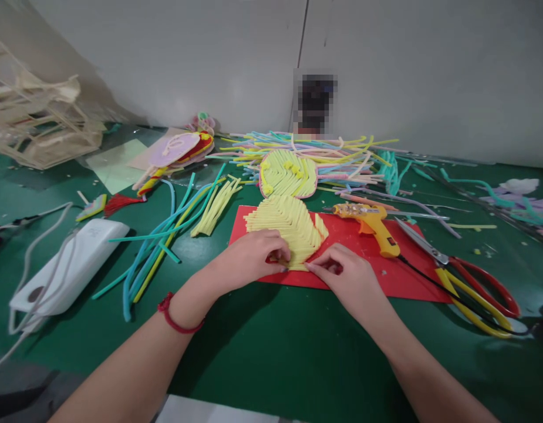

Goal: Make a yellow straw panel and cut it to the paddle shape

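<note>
A yellow panel (285, 220) of chenille stems laid in slanting rows lies on a red sheet (412, 276). My left hand (260, 255), with a red cord bracelet at its wrist, curls over the panel's lower left, fingertips pinched at the bottom edge. My right hand (346, 270) has thumb and forefinger closed at the lower right end of that edge. A short yellow chenille stem (297, 267) runs between the fingertips of both hands. Behind the panel lies a similar pink-rimmed yellow piece (289, 173).
An orange hot glue gun (372, 226) rests on the red sheet. Scissors (447, 258) with red and yellow handles lie beside it. Loose coloured chenille stems (165, 235) are at left, more in a heap (249, 147) behind. A white power bank (71, 267) with cables stands far left.
</note>
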`<state>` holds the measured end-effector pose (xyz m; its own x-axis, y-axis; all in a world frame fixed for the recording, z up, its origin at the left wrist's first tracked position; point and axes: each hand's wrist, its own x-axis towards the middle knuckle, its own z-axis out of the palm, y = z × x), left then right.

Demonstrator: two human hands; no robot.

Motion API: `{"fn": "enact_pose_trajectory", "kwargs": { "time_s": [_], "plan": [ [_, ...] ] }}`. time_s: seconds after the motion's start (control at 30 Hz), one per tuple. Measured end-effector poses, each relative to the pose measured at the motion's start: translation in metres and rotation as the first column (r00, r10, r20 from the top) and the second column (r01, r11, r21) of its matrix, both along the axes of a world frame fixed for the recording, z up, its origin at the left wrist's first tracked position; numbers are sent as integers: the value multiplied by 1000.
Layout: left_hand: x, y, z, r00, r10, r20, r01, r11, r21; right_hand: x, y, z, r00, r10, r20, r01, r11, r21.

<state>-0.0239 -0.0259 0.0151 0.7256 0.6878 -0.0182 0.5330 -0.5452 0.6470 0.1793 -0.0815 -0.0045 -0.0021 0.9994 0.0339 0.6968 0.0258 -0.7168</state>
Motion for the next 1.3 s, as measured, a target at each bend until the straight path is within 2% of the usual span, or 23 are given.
{"fn": "enact_pose_trajectory", "kwargs": {
  "time_s": [0.23, 0.4, 0.57, 0.73, 1.0, 1.17, 1.3],
  "plan": [
    [-1, 1, 0, 1000, -8, 18, 8, 1000, -24, 1, -2, -3, 1000, 26, 16, -27, 998, 48],
    [-2, 1, 5, 999, 0, 36, 2, 998, -65, 2, 0, 2, 1000, 16, 3, -16, 998, 65],
    [-3, 1, 6, 999, -18, 39, 20, 998, -58, 2, 2, 9, 993, 105, -45, -103, 993, 52],
    [-3, 2, 7, 1000, -24, 18, 25, 998, -55, 0, 2, 5, 983, 157, -91, -156, 988, 21],
    [-5, 3, 7, 999, -41, 8, 41, 998, -55, 1, 1, 1, 983, 160, -94, -159, 987, 20],
    [-6, 3, 5, 999, -48, 13, 49, 997, -57, 1, 2, 2, 990, 115, -79, -114, 993, 11],
    [-6, 3, 6, 999, -45, 4, 45, 997, -60, 1, 3, 1, 988, 136, -70, -133, 990, 49]
  ]
}}
